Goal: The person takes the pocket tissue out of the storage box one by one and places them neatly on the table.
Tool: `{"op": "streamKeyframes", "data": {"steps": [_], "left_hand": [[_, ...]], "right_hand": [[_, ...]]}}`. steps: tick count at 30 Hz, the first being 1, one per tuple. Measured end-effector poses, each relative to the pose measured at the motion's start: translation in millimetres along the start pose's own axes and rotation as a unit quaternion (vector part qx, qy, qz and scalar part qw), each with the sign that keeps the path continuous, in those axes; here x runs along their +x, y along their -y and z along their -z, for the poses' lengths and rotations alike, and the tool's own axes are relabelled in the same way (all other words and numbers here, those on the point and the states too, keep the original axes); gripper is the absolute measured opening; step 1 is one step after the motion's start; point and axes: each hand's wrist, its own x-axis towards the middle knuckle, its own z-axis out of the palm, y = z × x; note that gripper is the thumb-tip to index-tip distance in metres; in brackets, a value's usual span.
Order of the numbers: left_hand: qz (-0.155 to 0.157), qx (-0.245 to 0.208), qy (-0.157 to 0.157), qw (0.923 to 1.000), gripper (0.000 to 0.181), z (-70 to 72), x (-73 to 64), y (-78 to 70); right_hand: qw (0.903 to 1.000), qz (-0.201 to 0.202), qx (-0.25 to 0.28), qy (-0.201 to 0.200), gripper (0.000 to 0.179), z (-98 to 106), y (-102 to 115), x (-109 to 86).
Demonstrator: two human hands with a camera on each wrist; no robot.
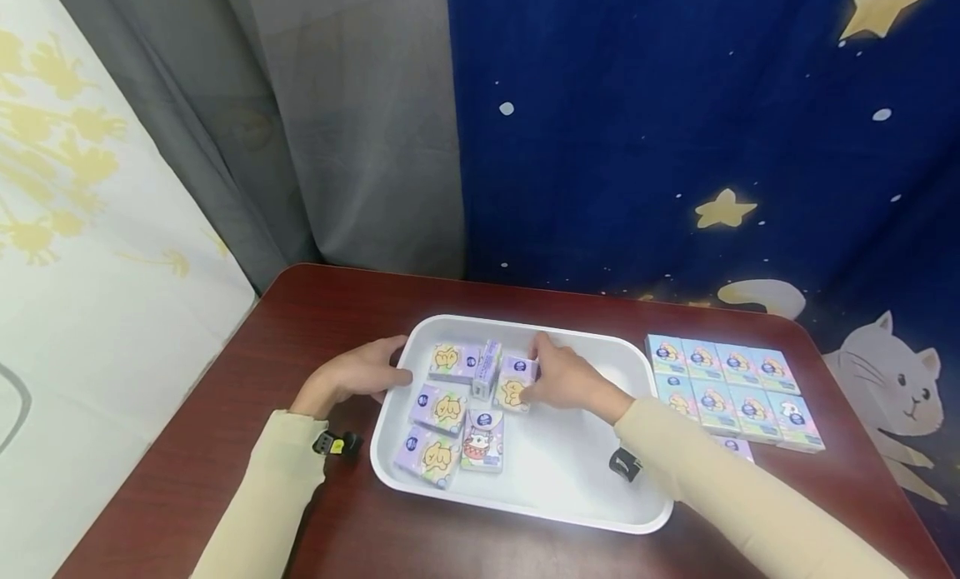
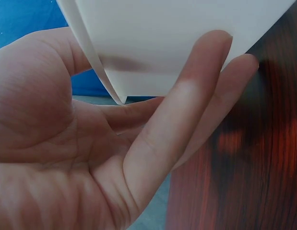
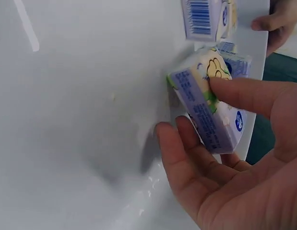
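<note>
A white tray [image 1: 555, 479] stands on the table. My left hand [image 1: 369, 369] grips its left rim; in the left wrist view the fingers [image 2: 179, 110] lie along the tray's outer wall [image 2: 138, 48], the thumb on the other side. With thumb and fingers, my right hand [image 1: 566, 372] pinches a purple tissue pack [image 1: 513, 387] inside the tray. In the right wrist view that tissue pack [image 3: 206, 108] is tilted, the thumb on its printed face. Left of it stands an upright tissue pack [image 1: 486, 369] on its edge. Several more tissue packs [image 1: 438, 408] lie flat in the tray's left half.
Right of the tray, several light-blue tissue packs [image 1: 738, 396] lie in rows, with a purple pack [image 1: 737, 447] partly hidden by the right sleeve. The dark red table [image 1: 345, 304] ends at a grey curtain [image 1: 375, 146] and a blue starry curtain [image 1: 600, 146].
</note>
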Motion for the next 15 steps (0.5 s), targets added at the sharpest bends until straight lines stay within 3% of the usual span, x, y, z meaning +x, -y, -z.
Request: {"op": "streamKeyframes", "data": {"steps": [5,10,15], "left_hand": [[0.003,-0.001,-0.002,1.0000,0.057,-0.9,-1.0,0.0],[0.002,-0.004,-0.003,1.0000,0.057,-1.3,-1.1,1.0],[0.000,-0.005,-0.002,1.0000,0.056,-0.4,-0.9,0.0]], "right_hand": [[0.9928,-0.013,0.116,0.026,0.052,-2.2,0.2,-2.0],[0.9708,-0.040,0.232,0.048,0.052,-3.2,0.5,-5.2],[0.9532,-0.046,0.293,0.059,0.054,0.9,-2.0,-9.1]]}}
